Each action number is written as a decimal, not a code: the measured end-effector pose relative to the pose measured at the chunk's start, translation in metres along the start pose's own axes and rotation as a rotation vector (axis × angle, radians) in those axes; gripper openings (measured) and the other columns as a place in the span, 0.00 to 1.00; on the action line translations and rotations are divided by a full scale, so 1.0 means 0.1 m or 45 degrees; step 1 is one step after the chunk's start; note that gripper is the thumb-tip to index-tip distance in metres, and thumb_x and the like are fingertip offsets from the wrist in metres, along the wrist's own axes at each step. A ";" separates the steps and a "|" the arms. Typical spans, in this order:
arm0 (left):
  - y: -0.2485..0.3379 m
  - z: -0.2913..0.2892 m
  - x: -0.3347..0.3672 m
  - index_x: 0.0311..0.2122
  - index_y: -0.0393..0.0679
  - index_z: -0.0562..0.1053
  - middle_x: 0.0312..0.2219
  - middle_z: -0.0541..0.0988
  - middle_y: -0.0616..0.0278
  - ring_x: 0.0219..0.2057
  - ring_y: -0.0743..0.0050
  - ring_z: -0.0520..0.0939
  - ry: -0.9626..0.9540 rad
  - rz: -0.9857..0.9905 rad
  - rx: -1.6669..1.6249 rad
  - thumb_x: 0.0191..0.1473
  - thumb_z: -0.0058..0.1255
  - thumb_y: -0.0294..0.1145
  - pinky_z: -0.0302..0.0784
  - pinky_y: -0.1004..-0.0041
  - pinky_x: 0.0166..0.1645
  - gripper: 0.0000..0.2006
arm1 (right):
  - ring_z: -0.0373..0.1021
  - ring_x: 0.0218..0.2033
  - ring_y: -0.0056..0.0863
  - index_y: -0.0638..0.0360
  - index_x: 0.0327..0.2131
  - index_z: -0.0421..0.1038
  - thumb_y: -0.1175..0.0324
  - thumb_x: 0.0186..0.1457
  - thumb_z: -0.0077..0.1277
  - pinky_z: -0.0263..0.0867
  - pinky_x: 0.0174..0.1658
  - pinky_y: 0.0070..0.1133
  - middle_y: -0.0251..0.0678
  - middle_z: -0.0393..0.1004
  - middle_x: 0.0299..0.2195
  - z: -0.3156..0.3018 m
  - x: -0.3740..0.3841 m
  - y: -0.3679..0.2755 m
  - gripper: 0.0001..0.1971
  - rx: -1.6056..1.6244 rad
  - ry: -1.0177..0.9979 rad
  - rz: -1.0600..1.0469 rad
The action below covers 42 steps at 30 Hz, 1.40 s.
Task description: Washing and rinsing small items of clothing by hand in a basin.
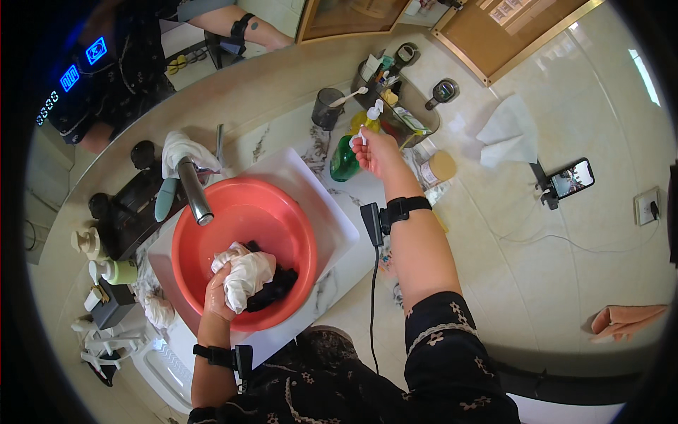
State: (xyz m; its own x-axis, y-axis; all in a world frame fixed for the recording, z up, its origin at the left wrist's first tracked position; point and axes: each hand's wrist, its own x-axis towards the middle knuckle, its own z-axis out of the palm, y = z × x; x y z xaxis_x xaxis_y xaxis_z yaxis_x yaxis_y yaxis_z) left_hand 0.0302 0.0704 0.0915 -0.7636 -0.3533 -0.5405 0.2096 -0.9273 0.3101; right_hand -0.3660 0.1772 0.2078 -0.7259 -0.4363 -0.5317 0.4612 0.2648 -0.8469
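Note:
My left hand (219,293) is closed round a bunched white cloth (248,274) inside a red plastic basin (308,237). Dark fabric (277,290) lies in the basin beneath and beside the cloth. My right hand (378,152) reaches to the back of the counter, its fingers curled on the white pump head of a green bottle (345,161). Part of the pump is hidden behind the fingers. A yellow pump bottle (373,119) stands right behind it. The basin rests in a white square sink (337,205), under a metal faucet (195,191) with a white cloth draped over it.
A dark cup (326,112) with a toothbrush and an organizer (418,106) of small items stand near the bottles. A lidded jar (439,168) is right of my wrist. Pump bottles (116,273) line the left side. A phone (571,178) is mounted on the right wall.

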 end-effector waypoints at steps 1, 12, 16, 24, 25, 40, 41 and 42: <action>0.00 0.02 0.00 0.51 0.39 0.62 0.44 0.71 0.52 0.45 0.53 0.74 -0.004 -0.005 0.000 0.54 0.44 0.40 0.71 0.58 0.48 0.22 | 0.64 0.12 0.19 0.61 0.23 0.68 0.54 0.55 0.43 0.62 0.15 0.17 0.33 0.69 0.15 -0.03 0.03 0.00 0.19 0.022 0.003 0.021; -0.01 0.10 -0.04 0.52 0.41 0.61 0.44 0.72 0.51 0.43 0.50 0.75 -0.081 -0.109 0.041 0.53 0.44 0.43 0.74 0.51 0.41 0.24 | 0.57 0.09 0.17 0.56 0.19 0.65 0.52 0.54 0.45 0.54 0.11 0.15 0.28 0.64 0.13 0.06 0.02 0.12 0.19 0.114 0.154 -0.004; 0.03 0.21 -0.17 0.51 0.41 0.61 0.44 0.72 0.51 0.42 0.49 0.75 -0.077 -0.053 0.042 0.53 0.44 0.45 0.75 0.51 0.39 0.24 | 0.53 0.08 0.14 0.53 0.17 0.62 0.48 0.52 0.47 0.46 0.10 0.13 0.25 0.61 0.11 -0.08 0.00 -0.02 0.21 0.044 0.096 0.129; 0.09 0.13 -0.20 0.54 0.43 0.59 0.49 0.68 0.54 0.49 0.50 0.70 -0.159 -0.032 0.051 0.55 0.38 0.51 0.70 0.54 0.47 0.27 | 0.48 0.07 0.13 0.51 0.16 0.59 0.42 0.53 0.42 0.41 0.10 0.12 0.24 0.55 0.09 -0.12 -0.14 0.04 0.24 0.360 -0.010 0.266; 0.09 0.15 -0.21 0.54 0.43 0.59 0.49 0.68 0.54 0.49 0.50 0.70 -0.161 -0.034 0.052 0.55 0.38 0.51 0.70 0.54 0.47 0.27 | 0.48 0.07 0.13 0.51 0.16 0.59 0.42 0.53 0.42 0.41 0.10 0.12 0.24 0.55 0.09 -0.09 -0.18 0.10 0.24 0.361 -0.008 0.264; -0.02 0.05 0.02 0.49 0.46 0.65 0.45 0.71 0.60 0.46 0.61 0.72 -0.174 0.013 -0.089 0.57 0.36 0.50 0.67 0.63 0.51 0.22 | 0.49 0.59 0.44 0.72 0.52 0.56 0.63 0.56 0.38 0.45 0.60 0.32 0.52 0.55 0.55 1.84 -1.92 2.27 0.24 -0.889 -0.305 -1.305; -0.01 0.04 0.01 0.48 0.46 0.65 0.45 0.71 0.59 0.47 0.61 0.71 -0.160 -0.026 -0.114 0.57 0.36 0.51 0.67 0.63 0.51 0.21 | 0.47 0.60 0.42 0.71 0.54 0.53 0.61 0.57 0.36 0.43 0.61 0.33 0.52 0.53 0.56 1.83 -1.95 2.29 0.26 -1.002 -0.286 -1.274; -0.08 0.04 -0.01 0.47 0.44 0.67 0.43 0.72 0.58 0.46 0.62 0.72 -0.127 -0.010 -0.258 0.57 0.38 0.48 0.66 0.64 0.52 0.20 | 0.45 0.61 0.41 0.70 0.56 0.50 0.60 0.58 0.34 0.40 0.62 0.34 0.51 0.51 0.57 1.84 -1.97 2.29 0.27 -1.114 -0.268 -1.241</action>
State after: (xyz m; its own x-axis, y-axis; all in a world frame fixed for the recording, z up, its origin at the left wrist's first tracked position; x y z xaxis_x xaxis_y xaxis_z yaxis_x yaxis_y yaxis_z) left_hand 0.0268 0.0783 0.0931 -0.8202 -0.3416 -0.4588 0.3143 -0.9393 0.1376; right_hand -0.0237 0.1658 0.1199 -0.4412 -0.8655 0.2373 -0.7361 0.1978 -0.6473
